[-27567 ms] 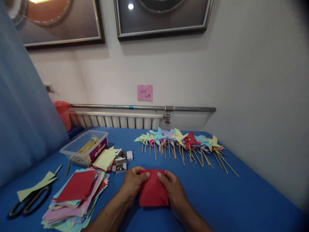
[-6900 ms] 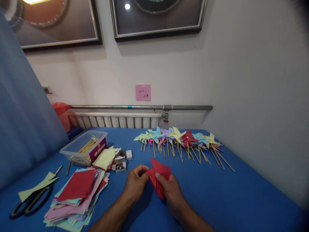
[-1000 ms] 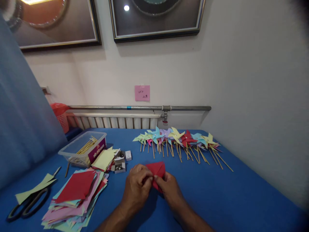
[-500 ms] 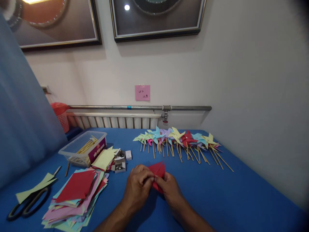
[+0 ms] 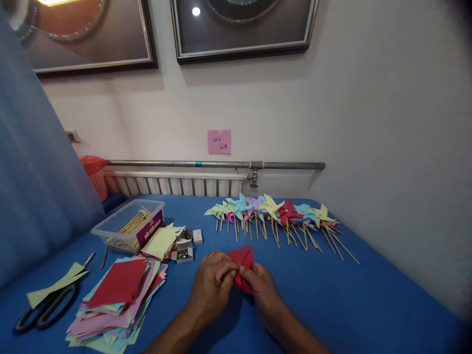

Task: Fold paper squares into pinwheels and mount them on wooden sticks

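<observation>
A folded piece of red paper [image 5: 242, 259] is pinched between both of my hands just above the blue table [image 5: 332, 300]. My left hand [image 5: 213, 282] curls its fingers over the paper's near left edge. My right hand [image 5: 260, 286] grips the paper's lower right side, thumb on top. Only the paper's upper points show above my fingers.
A row of finished paper pinwheels on sticks [image 5: 275, 214] lies behind my hands. To the left are a stack of coloured paper squares [image 5: 116, 295], a small box of pins [image 5: 183, 253], a clear tub of wooden sticks [image 5: 129, 223], and black scissors [image 5: 42, 305].
Both hands stay closed on the red paper. Over the last second the fingers have shifted slightly on its folds, and the view has drifted a little.
</observation>
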`<state>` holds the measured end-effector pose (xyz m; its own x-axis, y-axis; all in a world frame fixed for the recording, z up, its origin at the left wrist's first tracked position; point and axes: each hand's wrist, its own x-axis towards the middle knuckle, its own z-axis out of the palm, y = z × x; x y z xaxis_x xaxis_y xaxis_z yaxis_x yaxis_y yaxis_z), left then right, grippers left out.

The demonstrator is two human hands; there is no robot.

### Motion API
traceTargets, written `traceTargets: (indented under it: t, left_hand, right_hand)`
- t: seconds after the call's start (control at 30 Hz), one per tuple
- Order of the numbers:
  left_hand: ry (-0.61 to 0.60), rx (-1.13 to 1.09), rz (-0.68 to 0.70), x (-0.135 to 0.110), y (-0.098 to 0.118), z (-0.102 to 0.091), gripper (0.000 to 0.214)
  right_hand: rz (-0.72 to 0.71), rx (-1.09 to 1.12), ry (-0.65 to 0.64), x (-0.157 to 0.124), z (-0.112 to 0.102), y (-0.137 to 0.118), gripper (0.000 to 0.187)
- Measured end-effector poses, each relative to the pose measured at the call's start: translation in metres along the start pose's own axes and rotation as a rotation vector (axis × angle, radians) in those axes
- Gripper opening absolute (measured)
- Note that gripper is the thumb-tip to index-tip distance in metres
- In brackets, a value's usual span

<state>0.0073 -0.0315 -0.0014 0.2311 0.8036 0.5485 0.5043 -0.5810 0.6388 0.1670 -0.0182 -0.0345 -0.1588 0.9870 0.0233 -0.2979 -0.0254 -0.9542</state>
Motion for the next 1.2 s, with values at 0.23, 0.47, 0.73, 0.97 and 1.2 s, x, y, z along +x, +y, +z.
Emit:
traceTargets:
  t: [0.23,0.47,0.73,0.97,1.2]
  left_hand:
    - [0.01,0.068,0.011,0.0,0.001,0.001,0.028]
    - [0.131,-0.121,-0.114,0.003,0.003,0.0,0.02]
    - [0.064,-0.698,-0.703,0.014,-0.008,0.005,0.037]
    - [-0.002,-0.954,-0.703,0.014,-0.009,0.006,0.039]
    - [0.063,-1.047,-0.68,0.011,-0.005,0.002,0.047]
  right_hand:
    - [0.009,0.04,0.0,0.003,-0.002,0.002,0.047]
    - [-0.024,-0.054,0.097,0.014,-0.012,0.005,0.039]
    - [-0.059,-0.225,0.12,0.008,-0.006,-0.005,0.029]
    - [-0.07,-0.355,0.049,0.001,0.001,-0.01,0.031]
    - [-0.064,-0.326,0.047,0.001,-0.001,-0.008,0.031]
